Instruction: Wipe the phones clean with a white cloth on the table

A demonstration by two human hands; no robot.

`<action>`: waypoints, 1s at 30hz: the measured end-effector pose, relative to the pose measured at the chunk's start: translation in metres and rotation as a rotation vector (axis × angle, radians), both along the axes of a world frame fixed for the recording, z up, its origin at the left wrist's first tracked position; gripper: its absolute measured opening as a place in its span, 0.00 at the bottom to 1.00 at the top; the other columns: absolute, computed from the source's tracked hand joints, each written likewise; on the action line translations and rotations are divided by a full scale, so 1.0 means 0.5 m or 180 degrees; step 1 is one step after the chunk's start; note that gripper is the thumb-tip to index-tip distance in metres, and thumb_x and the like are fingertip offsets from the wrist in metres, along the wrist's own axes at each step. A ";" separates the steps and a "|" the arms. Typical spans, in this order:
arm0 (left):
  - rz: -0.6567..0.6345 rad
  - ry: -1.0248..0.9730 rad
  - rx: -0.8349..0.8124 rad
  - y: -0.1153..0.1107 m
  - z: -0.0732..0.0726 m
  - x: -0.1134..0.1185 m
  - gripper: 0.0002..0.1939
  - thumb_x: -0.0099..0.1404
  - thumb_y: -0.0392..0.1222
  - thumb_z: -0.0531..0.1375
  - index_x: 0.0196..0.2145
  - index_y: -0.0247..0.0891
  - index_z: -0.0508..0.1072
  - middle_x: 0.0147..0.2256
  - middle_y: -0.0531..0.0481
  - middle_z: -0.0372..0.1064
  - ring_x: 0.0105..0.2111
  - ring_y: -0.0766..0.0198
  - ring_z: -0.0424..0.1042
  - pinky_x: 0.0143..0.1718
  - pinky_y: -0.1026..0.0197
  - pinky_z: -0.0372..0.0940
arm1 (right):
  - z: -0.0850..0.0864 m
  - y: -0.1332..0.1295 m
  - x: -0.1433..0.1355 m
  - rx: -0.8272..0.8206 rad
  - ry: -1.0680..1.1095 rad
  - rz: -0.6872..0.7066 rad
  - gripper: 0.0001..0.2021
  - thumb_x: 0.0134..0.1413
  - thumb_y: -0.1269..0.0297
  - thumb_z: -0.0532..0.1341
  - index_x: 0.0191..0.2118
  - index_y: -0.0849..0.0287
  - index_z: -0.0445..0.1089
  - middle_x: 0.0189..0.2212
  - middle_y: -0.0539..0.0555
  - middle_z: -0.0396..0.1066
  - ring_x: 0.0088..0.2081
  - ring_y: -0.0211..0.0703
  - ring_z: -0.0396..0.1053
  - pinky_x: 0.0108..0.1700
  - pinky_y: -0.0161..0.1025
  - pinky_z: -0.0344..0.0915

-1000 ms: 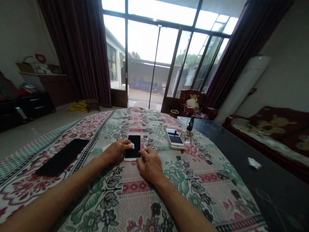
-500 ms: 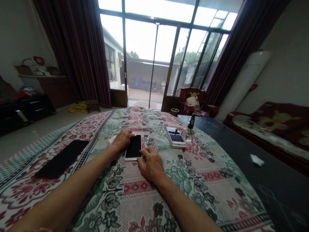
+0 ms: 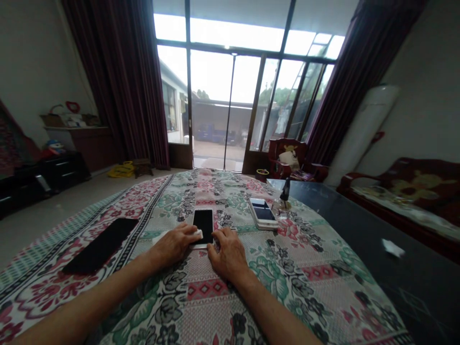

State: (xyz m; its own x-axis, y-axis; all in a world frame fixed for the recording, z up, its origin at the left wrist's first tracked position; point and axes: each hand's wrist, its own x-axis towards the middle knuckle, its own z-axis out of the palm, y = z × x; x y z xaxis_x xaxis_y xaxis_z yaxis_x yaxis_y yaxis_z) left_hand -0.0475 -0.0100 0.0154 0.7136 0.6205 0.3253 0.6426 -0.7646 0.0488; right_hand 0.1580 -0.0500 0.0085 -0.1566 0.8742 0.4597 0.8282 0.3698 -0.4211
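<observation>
A white-framed smartphone [image 3: 203,221] with a dark screen lies flat on the patterned tablecloth [image 3: 208,270]. My left hand [image 3: 175,244] presses a folded white tissue [image 3: 198,234] onto the lower left of its screen, fingers closed over the tissue. At the phone's lower right edge, my right hand [image 3: 230,253] grips the side between thumb and bent fingers. Part of the phone's bottom edge is hidden by the left hand.
Stacked white phones [image 3: 264,214] lie to the right, beside a clear bottle with a black top [image 3: 285,192]. A long black slab [image 3: 100,245] lies at left. A crumpled white tissue [image 3: 393,248] rests on the dark table [image 3: 413,282].
My left hand has slid the tissue from the top left of the phone's screen down to its lower part. My right hand stays at the lower right edge. The camera view has tilted up slightly.
</observation>
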 end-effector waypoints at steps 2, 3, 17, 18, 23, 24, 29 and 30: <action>-0.0076 0.0008 -0.0019 -0.017 0.002 -0.004 0.17 0.66 0.30 0.51 0.48 0.44 0.71 0.45 0.47 0.68 0.43 0.59 0.66 0.46 0.57 0.65 | 0.000 0.000 0.000 0.0008 0.0026 -0.0016 0.10 0.52 0.63 0.61 0.42 0.56 0.70 0.41 0.55 0.67 0.44 0.46 0.63 0.48 0.41 0.60; -0.0105 0.0020 -0.0045 -0.022 0.003 -0.004 0.16 0.66 0.31 0.52 0.46 0.44 0.72 0.44 0.47 0.68 0.42 0.60 0.66 0.44 0.58 0.65 | 0.001 0.000 -0.001 0.0006 0.0033 -0.0028 0.10 0.52 0.64 0.61 0.42 0.56 0.70 0.41 0.55 0.67 0.44 0.47 0.63 0.48 0.41 0.60; -0.0162 -0.0134 -0.0103 0.123 0.006 0.074 0.20 0.60 0.26 0.52 0.42 0.44 0.76 0.39 0.48 0.70 0.42 0.60 0.68 0.46 0.59 0.64 | 0.000 0.001 -0.002 0.0005 0.0011 -0.0072 0.08 0.51 0.64 0.61 0.39 0.56 0.69 0.40 0.56 0.67 0.42 0.47 0.63 0.45 0.41 0.61; -0.0136 -0.0161 -0.0100 0.135 0.005 0.079 0.21 0.59 0.26 0.51 0.41 0.44 0.77 0.39 0.48 0.71 0.42 0.60 0.69 0.46 0.59 0.64 | 0.001 0.000 -0.002 0.0006 0.0013 -0.0077 0.08 0.51 0.64 0.61 0.39 0.56 0.69 0.39 0.55 0.67 0.42 0.48 0.63 0.45 0.42 0.61; 0.0225 -0.0406 0.0015 0.189 -0.008 0.090 0.22 0.59 0.25 0.50 0.41 0.42 0.78 0.41 0.47 0.72 0.43 0.60 0.70 0.48 0.57 0.64 | -0.003 0.000 -0.002 0.0035 0.0060 -0.0065 0.09 0.51 0.64 0.61 0.40 0.55 0.70 0.40 0.56 0.67 0.43 0.48 0.64 0.46 0.42 0.61; 0.0321 -0.0453 0.0051 0.196 -0.011 0.089 0.22 0.59 0.25 0.49 0.41 0.41 0.78 0.41 0.47 0.73 0.43 0.59 0.70 0.48 0.56 0.64 | -0.004 0.000 -0.002 0.0030 0.0064 -0.0058 0.09 0.51 0.64 0.61 0.40 0.55 0.70 0.40 0.56 0.67 0.43 0.48 0.64 0.46 0.42 0.62; 0.0594 -0.0633 0.0160 0.204 -0.024 0.080 0.22 0.59 0.26 0.49 0.43 0.39 0.77 0.43 0.45 0.74 0.43 0.58 0.70 0.49 0.52 0.64 | -0.004 0.001 -0.002 0.0001 0.0105 -0.0071 0.09 0.51 0.64 0.61 0.40 0.55 0.70 0.40 0.56 0.67 0.43 0.49 0.64 0.47 0.42 0.62; 0.0609 -0.0659 0.0167 0.201 -0.025 0.078 0.22 0.59 0.26 0.49 0.43 0.39 0.77 0.43 0.45 0.74 0.43 0.58 0.70 0.49 0.52 0.64 | -0.004 0.000 -0.002 0.0002 0.0119 -0.0066 0.09 0.51 0.64 0.61 0.40 0.55 0.70 0.40 0.56 0.67 0.44 0.49 0.64 0.47 0.42 0.62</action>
